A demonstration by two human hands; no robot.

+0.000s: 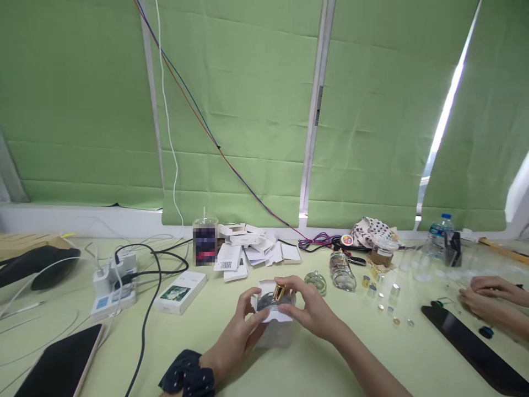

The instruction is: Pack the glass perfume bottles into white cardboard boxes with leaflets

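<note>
An open white box (273,332) stands upright on the table in front of me. My left hand (239,331) is closed round its left side, thumb at the front edge. Inside the box sits a glass bottle (265,301), mostly hidden by the walls, with a shiny gold cap (279,291) rising at the opening. My right hand (312,311) pinches the gold cap between its fingers, its thumb near the box's front flap. Right of the box lies a round green glass bottle (316,283), and beyond it a row of clear glass bottles (342,271).
Flattened white cartons (252,245) pile up behind, near a blurred cup (205,242). On the left are a closed box (181,292), a power strip (113,300) with cables and a tablet (61,361). Small caps (372,290) and another person's hands (491,300) are at right.
</note>
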